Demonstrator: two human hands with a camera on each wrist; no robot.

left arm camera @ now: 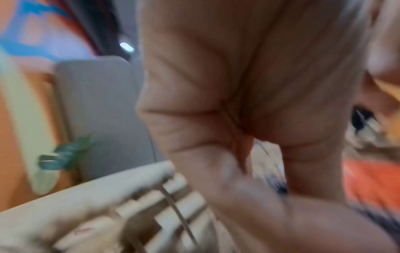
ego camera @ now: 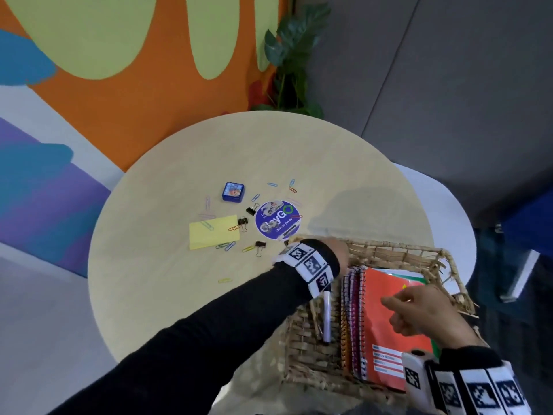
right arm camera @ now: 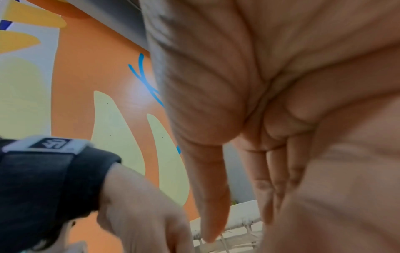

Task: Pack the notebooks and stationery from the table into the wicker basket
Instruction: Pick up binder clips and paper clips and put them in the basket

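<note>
**Both hands at the basket, loose stationery out on the table**

Your round table fills most of the head view, its near edge cut off by your left sleeve. The wicker basket sits at the table's near right edge, with its near right corner hidden behind your right wrist. Inside it, the orange notebook lies on top, with other spiral-bound notebooks on edge beside it and a marker along the left wall.

Your left hand reaches over the basket's far left corner; its fingers are hidden behind the wrist, and the left wrist view is too blurred, so I cannot tell how it grips. Your right hand hovers over the orange notebook, fingers loosely curled and holding nothing.

Out on the table, well apart from the basket: a yellow sticky pad, a round purple sticker, a small blue tin, black binder clips and scattered paper clips, too small to count reliably.
</note>
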